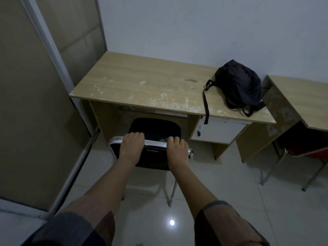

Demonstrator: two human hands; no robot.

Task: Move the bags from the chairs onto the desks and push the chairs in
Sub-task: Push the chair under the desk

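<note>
The pale wood-grain desk with a scuffed top (142, 80) fills the corner in front of me, and the dark, slumped fabric backpack (238, 84) already lies on its right end, one strap hanging over the front edge. So for this desk I judge the bag step done. What I am on now is the chair: the black padded chair with a chrome tube frame (154, 128) has its seat partly under the desk, though its backrest stands out on my side, so the push looks begun and not finished.

To the right stands a second light wooden desk (301, 98) with a red-seated metal chair (305, 150) partly beneath it. I see no bag there, though most of its seat is hidden; whether that pair needs work I cannot tell.

My left hand (132, 146) lies over the top rail of the backrest, fingers curled forward over the edge and clasping it. My right hand (177, 150) clasps the same rail likewise, near the right corner.
</note>
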